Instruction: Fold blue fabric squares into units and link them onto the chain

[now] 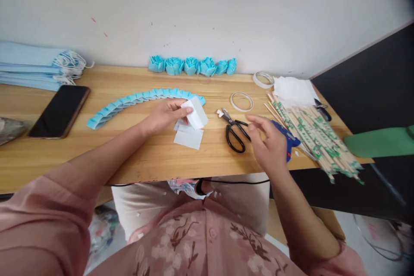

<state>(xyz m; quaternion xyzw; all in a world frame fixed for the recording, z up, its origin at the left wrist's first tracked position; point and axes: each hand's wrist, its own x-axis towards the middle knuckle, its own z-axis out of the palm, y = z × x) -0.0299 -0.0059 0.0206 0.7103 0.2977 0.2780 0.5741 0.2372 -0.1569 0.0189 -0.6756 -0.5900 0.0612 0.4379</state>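
Observation:
My left hand [168, 116] pinches a folded piece of pale white sheet [196, 113] between thumb and fingers, just above the table. Under it lie several more pale cut pieces [189, 138], partly covered by the held one. My right hand [267, 140] hovers with fingers loosely bent and nothing visible in them. Left of it, black-handled scissors [235, 131] lie with a white scrap at the blade tips. Behind the right hand is a blue tool, perhaps a glue gun [289, 140], mostly hidden. A curved strip of overlapping blue folded pieces [136, 100] runs behind my left hand.
Several blue handmade flowers [192, 66] line the wall. Two tape rolls [263, 79] [241, 101] lie at the back right, near wrapped chopsticks [318, 131] and white sheets [296, 89]. At left are a phone [60, 111] and stacked blue masks [35, 64]. A green object [378, 142] sits far right.

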